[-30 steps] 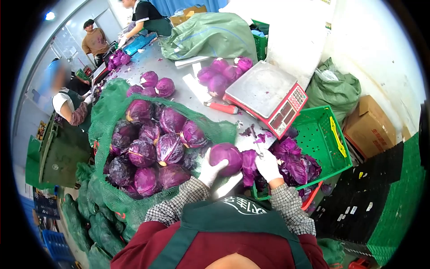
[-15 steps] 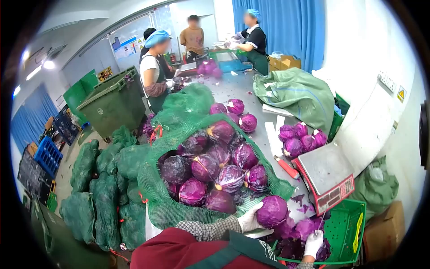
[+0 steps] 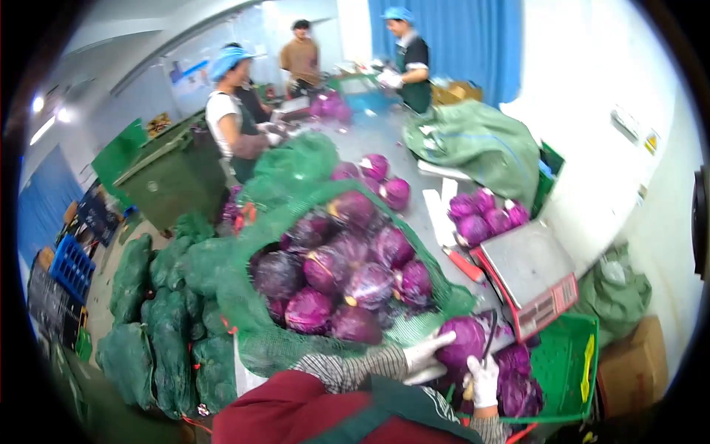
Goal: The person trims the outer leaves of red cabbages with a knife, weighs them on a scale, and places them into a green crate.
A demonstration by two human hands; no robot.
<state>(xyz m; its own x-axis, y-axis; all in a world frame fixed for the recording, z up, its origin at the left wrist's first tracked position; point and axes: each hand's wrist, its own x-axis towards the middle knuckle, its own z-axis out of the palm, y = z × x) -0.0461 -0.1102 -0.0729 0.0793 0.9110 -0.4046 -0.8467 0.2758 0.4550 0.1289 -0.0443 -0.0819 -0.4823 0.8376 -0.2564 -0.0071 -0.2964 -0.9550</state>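
- The white-gloved left hand [image 3: 427, 355] is steadying a round purple cabbage [image 3: 460, 340] between the open green mesh sack [image 3: 296, 159] and the green plastic crate [image 3: 566, 351].
- The white-gloved right hand [image 3: 484, 379] is grasping a slim dark tool [image 3: 490, 333], apparently a knife.
- Change: the right hand is now moving up beside the cabbage, seemingly bringing the tool within cutting reach of its outer leaves.

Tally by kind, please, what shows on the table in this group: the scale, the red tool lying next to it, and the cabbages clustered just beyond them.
Scale: 1
Red tool: 1
Cabbages: 5
Total: 7
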